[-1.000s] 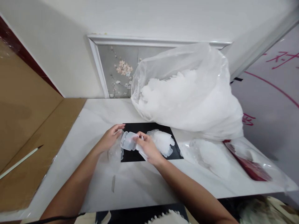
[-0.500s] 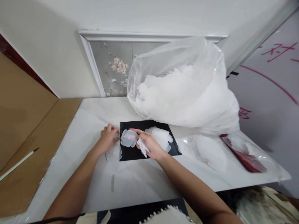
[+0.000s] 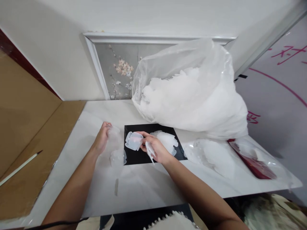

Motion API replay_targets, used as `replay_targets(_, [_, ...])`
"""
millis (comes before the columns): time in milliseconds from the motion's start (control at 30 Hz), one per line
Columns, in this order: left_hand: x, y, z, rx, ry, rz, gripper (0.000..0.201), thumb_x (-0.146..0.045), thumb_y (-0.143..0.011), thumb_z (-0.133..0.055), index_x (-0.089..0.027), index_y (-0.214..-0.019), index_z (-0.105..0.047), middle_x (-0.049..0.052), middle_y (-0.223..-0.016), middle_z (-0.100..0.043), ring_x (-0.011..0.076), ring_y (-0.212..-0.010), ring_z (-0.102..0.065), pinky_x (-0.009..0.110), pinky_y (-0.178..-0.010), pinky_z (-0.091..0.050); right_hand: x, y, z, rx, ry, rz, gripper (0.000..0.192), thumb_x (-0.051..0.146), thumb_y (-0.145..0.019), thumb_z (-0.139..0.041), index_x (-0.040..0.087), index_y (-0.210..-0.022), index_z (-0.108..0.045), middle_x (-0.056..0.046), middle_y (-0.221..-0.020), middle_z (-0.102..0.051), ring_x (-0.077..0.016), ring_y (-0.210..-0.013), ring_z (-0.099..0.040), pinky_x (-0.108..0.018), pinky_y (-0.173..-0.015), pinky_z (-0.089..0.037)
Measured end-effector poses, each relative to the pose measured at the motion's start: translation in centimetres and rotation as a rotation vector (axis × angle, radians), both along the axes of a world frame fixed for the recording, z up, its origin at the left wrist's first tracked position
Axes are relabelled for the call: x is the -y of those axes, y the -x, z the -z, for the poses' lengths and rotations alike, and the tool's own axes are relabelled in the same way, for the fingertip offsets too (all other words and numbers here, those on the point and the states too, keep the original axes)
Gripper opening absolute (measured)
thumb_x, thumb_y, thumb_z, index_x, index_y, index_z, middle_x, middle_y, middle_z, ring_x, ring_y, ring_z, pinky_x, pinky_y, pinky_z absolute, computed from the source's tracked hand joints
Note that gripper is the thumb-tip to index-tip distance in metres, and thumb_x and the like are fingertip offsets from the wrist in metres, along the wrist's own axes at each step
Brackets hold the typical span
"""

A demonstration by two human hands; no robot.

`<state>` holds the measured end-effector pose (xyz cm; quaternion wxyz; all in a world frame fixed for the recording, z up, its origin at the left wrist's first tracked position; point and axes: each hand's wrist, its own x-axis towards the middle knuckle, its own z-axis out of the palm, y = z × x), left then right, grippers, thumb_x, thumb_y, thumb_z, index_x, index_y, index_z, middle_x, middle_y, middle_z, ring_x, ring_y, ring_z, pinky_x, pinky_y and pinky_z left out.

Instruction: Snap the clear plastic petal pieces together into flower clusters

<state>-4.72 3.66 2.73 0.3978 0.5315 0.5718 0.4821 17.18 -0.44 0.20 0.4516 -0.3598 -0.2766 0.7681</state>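
My left hand is closed on the edge of a translucent plastic piece, smeared by motion, left of the black mat. My right hand, over the mat, pinches a flat, frosted plastic piece with wavy edges. More thin white pieces are tucked against its palm. Beyond that hand, a pile of similar frosted pieces lies on the mat. Other translucent pieces rest across the mat's left edge, below my left hand.
Behind the mat stands a large clear bag full of white pieces. To the right lie more white pieces in clear plastic and a red item under clear film. At left, a pen-like stick lies on cardboard.
My left hand has moved left and slightly away from me, off the mat's edge, with a translucent piece in it. My right hand stays over the mat, still holding its pieces.
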Motion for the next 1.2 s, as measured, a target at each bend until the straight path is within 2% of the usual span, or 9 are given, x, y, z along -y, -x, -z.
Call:
replay_targets(200, [1.4,-2.1,-0.5,0.319,0.213,0.097,0.035,-0.035,-0.062,-0.076,-0.02,-0.084,-0.053,-0.004,-0.071,-0.056,0.0101,-0.06,-0.053,0.02,-0.053,-0.043,-0.1,-0.3,0.3,0.133,-0.087,0.103,0.016,0.03,-0.062,-0.06,0.017,-0.068,-0.066,0.001,-0.058,-0.053,-0.01,-0.051,-0.043,-0.021,-0.044,-0.029])
replay_targets(300, [2.1,-3.0,0.0,0.414,0.296,0.135,0.044,-0.038,-0.059,-0.085,-0.02,-0.087,-0.056,-0.004,-0.071,-0.06,0.0098,-0.059,-0.055,0.019,-0.051,-0.043,0.1,-0.6,-0.1,0.299,-0.223,0.114,0.03,0.044,-0.073,-0.059,0.018,-0.057,-0.055,0.002,-0.051,-0.046,-0.0093,-0.047,-0.037,-0.023,-0.044,-0.026])
replay_targets(467, [2.5,-3.4,0.3,0.327,0.21,0.18,0.045,-0.043,-0.062,-0.084,-0.02,-0.092,-0.06,-0.002,-0.08,-0.064,0.0099,-0.058,-0.058,0.019,-0.049,-0.044,0.2,-0.4,-0.4,0.534,-0.42,0.194,0.031,0.042,-0.066,-0.077,0.021,-0.078,-0.058,0.007,-0.06,-0.05,-0.0091,-0.054,-0.042,-0.023,-0.053,-0.033])
replay_targets(600, [2.6,-3.2,0.0,0.23,0.17,0.275,0.042,-0.04,-0.066,-0.082,-0.02,-0.096,-0.06,-0.002,-0.08,-0.066,0.0094,-0.055,-0.058,0.02,-0.048,-0.044,0.0,0.1,0.2,0.412,-0.288,0.111,0.035,0.05,-0.068,-0.074,0.018,-0.082,-0.067,0.002,-0.069,-0.06,-0.0109,-0.061,-0.05,-0.025,-0.059,-0.038])
replay_targets(800, [2.2,-1.7,-0.3,0.058,0.311,0.559,0.063,-0.022,-0.058,-0.084,-0.025,-0.116,-0.061,0.002,-0.101,-0.069,0.018,-0.077,-0.07,0.031,-0.071,-0.054,-0.3,-0.1,0.2,0.147,-0.034,0.144,0.039,0.049,-0.055,-0.084,0.017,-0.072,-0.068,0.003,-0.056,-0.059,-0.0084,-0.048,-0.045,-0.023,-0.048,-0.032])
replay_targets(933, [1.3,-0.2,-0.5,-0.18,0.167,0.446,0.02,-0.033,-0.064,-0.078,-0.019,-0.077,-0.071,0.008,-0.093,-0.074,0.0241,-0.086,-0.068,0.035,-0.077,-0.052,-0.6,-0.6,0.0,0.06,0.043,0.188,0.036,0.042,-0.052,-0.085,0.016,-0.071,-0.068,0.003,-0.054,-0.058,-0.0073,-0.044,-0.041,-0.023,-0.041,-0.027])
replay_targets(1033, [0.8,0.6,-1.0,-0.256,-0.016,0.253,0.016,-0.036,-0.067,-0.074,-0.021,-0.069,-0.072,0.009,-0.107,-0.074,0.0224,-0.085,-0.065,0.032,-0.071,-0.05,-0.6,-0.8,0.0,0.026,0.056,0.18,0.034,0.039,-0.054,-0.083,0.015,-0.073,-0.068,0.005,-0.052,-0.054,-0.0057,-0.041,-0.036,-0.022,-0.038,-0.023])
replay_targets(1133, [0.7,0.8,-1.3,-0.07,-0.009,0.153,0.015,-0.034,-0.071,-0.071,-0.021,-0.077,-0.071,0.008,-0.103,-0.073,0.0168,-0.069,-0.062,0.029,-0.061,-0.048,-0.5,-0.9,0.1,0.016,0.036,0.158,0.032,0.039,-0.058,-0.082,0.015,-0.075,-0.068,0.005,-0.054,-0.054,-0.0046,-0.04,-0.033,-0.022,-0.038,-0.021])
replay_targets(1200, [0.7,0.7,-1.3,0.15,0.021,0.17,0.016,-0.035,-0.073,-0.07,-0.02,-0.08,-0.069,0.007,-0.1,-0.072,0.018,-0.077,-0.064,0.03,-0.067,-0.051,-0.5,-0.9,0.1,0.026,0.021,0.148,0.033,0.04,-0.06,-0.081,0.016,-0.075,-0.067,0.006,-0.054,-0.053,-0.0045,-0.04,-0.031,-0.023,-0.038,-0.02])
